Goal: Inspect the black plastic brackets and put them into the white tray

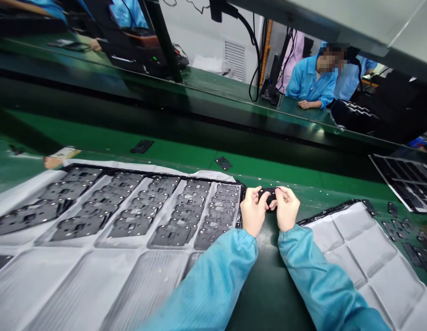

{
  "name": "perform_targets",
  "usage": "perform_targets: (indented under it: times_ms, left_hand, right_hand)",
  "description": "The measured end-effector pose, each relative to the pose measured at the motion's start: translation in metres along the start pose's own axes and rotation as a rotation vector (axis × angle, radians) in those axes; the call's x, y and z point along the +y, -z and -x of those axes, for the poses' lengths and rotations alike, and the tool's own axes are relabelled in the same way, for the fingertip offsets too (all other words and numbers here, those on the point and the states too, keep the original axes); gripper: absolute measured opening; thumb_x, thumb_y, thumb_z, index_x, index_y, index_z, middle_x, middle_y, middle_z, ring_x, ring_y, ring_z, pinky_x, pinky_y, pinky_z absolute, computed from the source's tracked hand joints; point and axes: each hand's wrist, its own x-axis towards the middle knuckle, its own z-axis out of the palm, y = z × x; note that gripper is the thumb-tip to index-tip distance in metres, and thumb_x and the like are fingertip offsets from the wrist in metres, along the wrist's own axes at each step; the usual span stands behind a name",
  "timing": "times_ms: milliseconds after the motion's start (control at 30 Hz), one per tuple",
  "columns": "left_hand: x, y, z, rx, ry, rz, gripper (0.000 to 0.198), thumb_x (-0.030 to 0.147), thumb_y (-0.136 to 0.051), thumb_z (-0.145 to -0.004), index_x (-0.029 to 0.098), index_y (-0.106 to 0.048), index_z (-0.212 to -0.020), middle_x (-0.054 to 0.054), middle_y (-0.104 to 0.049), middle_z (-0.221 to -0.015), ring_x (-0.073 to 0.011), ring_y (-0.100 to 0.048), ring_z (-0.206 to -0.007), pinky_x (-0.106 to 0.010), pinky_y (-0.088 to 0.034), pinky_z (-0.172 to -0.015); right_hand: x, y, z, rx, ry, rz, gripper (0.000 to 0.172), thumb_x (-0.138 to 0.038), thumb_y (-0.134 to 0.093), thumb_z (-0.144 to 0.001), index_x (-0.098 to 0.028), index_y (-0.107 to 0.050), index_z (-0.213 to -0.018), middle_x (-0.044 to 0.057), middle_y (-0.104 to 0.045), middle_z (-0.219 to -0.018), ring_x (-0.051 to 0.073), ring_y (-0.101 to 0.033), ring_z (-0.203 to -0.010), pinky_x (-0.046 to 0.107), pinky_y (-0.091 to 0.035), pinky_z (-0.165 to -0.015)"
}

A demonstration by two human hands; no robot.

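Observation:
Between my two hands is a small flat black plastic plate (267,195), held just above the green bench. My left hand (253,210) pinches its left end with thumb and fingers. At the other end, my right hand (287,208) grips it the same way. The fingers cover part of the plate. Left of my hands lies a large tray (106,250) lined with white sheet; black plates (173,228) with small brass-coloured dots overlap in rows in its far compartments. Two similar plates, one (223,163) nearer and one (142,146) farther left, lie on the bench behind.
A second tray (340,234) under white sheet sits right of my arms. Several small black pieces (399,227) are scattered beyond it, near another tray (406,179). A raised green shelf (216,94) crosses behind; a person in blue (308,78) sits past it.

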Motion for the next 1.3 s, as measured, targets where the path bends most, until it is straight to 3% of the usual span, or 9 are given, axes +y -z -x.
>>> perform_targets:
  times_ms: [500, 1000, 1133, 1300]
  left_hand:
    - [-0.003, -0.002, 0.003, -0.013, -0.068, -0.107, 0.028, 0.036, -0.059, -0.084, 0.017, -0.049, -0.101, 0.002, -0.058, -0.071, -0.0085, -0.057, -0.052, -0.020, -0.046, -0.052]
    - [-0.006, -0.002, 0.004, -0.019, -0.071, -0.091, 0.028, 0.037, -0.060, -0.083, 0.017, -0.049, -0.100, 0.002, -0.058, -0.069, -0.0096, -0.057, -0.051, -0.021, -0.048, -0.052]
    - [-0.007, -0.003, 0.004, -0.030, -0.037, -0.031, 0.029, 0.038, -0.060, -0.083, 0.017, -0.048, -0.099, 0.000, -0.060, -0.073, -0.0098, -0.058, -0.052, -0.022, -0.048, -0.051]
    - [-0.011, -0.002, 0.004, -0.047, -0.074, -0.084, 0.027, 0.037, -0.058, -0.085, 0.017, -0.047, -0.100, 0.001, -0.058, -0.071, -0.0096, -0.057, -0.052, -0.022, -0.047, -0.052]
  right_hand:
    - [0.000, 0.001, 0.000, 0.056, 0.015, 0.089, 0.019, -0.031, -0.057, -0.080, -0.014, -0.057, -0.088, -0.004, -0.058, -0.056, 0.009, -0.052, -0.034, 0.020, -0.044, -0.034]
    - [0.006, 0.005, 0.000, 0.030, 0.027, 0.138, 0.023, -0.038, -0.055, -0.082, -0.015, -0.055, -0.086, -0.004, -0.056, -0.056, 0.009, -0.051, -0.035, 0.020, -0.043, -0.034]
    - [0.010, 0.008, -0.002, -0.002, 0.055, 0.200, 0.021, -0.034, -0.052, -0.083, -0.016, -0.057, -0.090, -0.001, -0.061, -0.064, 0.011, -0.057, -0.042, 0.022, -0.050, -0.040]
    - [0.008, 0.009, -0.002, 0.003, 0.049, 0.203, 0.028, -0.042, -0.052, -0.085, -0.015, -0.058, -0.090, 0.004, -0.065, -0.073, 0.013, -0.061, -0.049, 0.022, -0.051, -0.043]
